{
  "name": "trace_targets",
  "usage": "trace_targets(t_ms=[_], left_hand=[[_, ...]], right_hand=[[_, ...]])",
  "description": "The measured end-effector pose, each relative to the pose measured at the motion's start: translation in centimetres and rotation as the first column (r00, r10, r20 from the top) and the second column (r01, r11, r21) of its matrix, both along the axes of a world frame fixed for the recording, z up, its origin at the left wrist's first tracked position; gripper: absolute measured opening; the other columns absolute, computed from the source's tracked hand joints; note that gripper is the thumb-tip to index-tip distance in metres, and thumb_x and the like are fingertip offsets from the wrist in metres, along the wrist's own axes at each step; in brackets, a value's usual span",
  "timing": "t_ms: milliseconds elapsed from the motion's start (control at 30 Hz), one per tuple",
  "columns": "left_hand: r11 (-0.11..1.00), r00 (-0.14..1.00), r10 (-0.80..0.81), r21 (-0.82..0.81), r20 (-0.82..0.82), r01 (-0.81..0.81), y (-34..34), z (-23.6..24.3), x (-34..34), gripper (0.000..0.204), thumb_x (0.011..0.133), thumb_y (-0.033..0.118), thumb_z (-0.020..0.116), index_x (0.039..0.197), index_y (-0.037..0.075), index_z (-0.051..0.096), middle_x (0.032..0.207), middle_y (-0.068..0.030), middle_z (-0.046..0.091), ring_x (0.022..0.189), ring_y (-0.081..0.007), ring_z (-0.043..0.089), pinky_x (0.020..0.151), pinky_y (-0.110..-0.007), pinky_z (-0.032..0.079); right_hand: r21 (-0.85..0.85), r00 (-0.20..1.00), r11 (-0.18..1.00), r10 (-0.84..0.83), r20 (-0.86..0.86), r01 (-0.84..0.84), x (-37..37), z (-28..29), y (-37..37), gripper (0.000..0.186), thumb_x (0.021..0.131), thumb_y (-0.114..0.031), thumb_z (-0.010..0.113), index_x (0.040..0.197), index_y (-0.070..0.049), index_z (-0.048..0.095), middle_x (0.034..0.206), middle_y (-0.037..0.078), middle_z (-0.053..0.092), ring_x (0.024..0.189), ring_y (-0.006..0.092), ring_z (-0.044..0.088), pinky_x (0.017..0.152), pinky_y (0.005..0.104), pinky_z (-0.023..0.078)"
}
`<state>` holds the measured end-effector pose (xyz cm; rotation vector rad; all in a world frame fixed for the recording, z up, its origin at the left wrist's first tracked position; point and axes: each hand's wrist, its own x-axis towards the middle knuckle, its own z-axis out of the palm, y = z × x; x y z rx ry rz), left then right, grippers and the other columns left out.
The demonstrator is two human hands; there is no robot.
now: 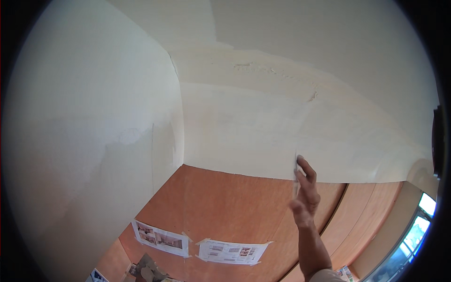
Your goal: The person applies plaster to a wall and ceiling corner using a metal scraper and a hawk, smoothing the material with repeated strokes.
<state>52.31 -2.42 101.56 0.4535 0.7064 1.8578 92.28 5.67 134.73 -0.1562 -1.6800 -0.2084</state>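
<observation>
My right hand [307, 190] is raised before the white plastered band between ceiling and wood panels. Its fingers are closed on a thin flat scraper [295, 188], seen almost edge-on, with its upper end against or close to the white surface [244, 141]. Rough, chipped patches [253, 66] mark the plaster higher up, and a smaller one [313, 96] lies to their right. Down at the lower edge is a grey-brown flat piece with pale patches [149, 270]; whether it is held cannot be told. My left hand is out of the picture.
A smooth white wall [84, 117] rises close on the left. Reddish wood panels [225, 202] carry two taped printed sheets, one on the left [162, 238] and one beside it [232, 251]. A window [416, 232] is at the lower right, and a dark object [438, 141] juts in at the right rim.
</observation>
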Motion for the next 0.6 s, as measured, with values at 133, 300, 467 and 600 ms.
trace_targets(t_ms=[133, 300, 467, 600], left_hand=[[1.0, 0.999, 0.001, -0.03, 0.04, 0.0, 0.7, -0.3, -0.4, 0.049, 0.104, 0.035, 0.048, 0.146, 0.012, 0.055, 0.138, -0.0043, 0.062, 0.087, -0.0125, 0.061, 0.067, -0.028, 0.058], [0.999, 0.996, 0.004, -0.034, 0.085, -0.001, 0.5, -0.3, -0.5, 0.048, 0.104, 0.034, 0.047, 0.147, 0.012, 0.055, 0.136, -0.0042, 0.063, 0.081, -0.0108, 0.06, 0.063, -0.027, 0.057], [0.996, 0.994, 0.068, -0.071, 0.08, -0.062, 0.1, 0.9, 0.4, 0.049, 0.104, 0.035, 0.048, 0.146, 0.011, 0.056, 0.13, -0.0044, 0.066, 0.079, -0.011, 0.06, 0.059, -0.027, 0.055], [0.998, 0.995, 0.057, -0.018, 0.076, -0.056, 0.6, -0.8, 0.3, 0.049, 0.105, 0.035, 0.048, 0.146, 0.011, 0.055, 0.127, -0.004, 0.065, 0.079, -0.0114, 0.059, 0.06, -0.028, 0.056]], right_hand=[[0.525, 0.623, 0.603, -0.765, 0.165, 0.601, -2.8, 5.4, 0.0, 0.042, 0.073, -0.028, 0.082, 0.115, -0.023, 0.076, 0.147, 0.01, 0.054, 0.144, 0.0325, 0.041, 0.121, 0.0617, 0.021], [0.796, 0.425, 0.329, -0.899, 0.101, 0.508, -6.5, 9.8, 2.8, 0.026, 0.077, -0.021, 0.078, 0.102, -0.026, 0.077, 0.145, 0.0, 0.057, 0.145, 0.0275, 0.041, 0.118, 0.0701, 0.019], [0.911, 0.321, 0.186, -0.945, 0.063, 0.368, -10.0, 14.0, 4.4, 0.019, 0.092, -0.025, 0.065, 0.104, -0.015, 0.076, 0.138, 0.004, 0.057, 0.142, 0.0275, 0.041, 0.11, 0.0776, 0.029], [0.95, 0.2, 0.053, -0.98, -0.01, 0.309, -12.9, 16.8, 3.9, 0.021, 0.093, -0.025, 0.065, 0.105, -0.014, 0.077, 0.137, 0.005, 0.058, 0.141, 0.0263, 0.042, 0.109, 0.0758, 0.034]])
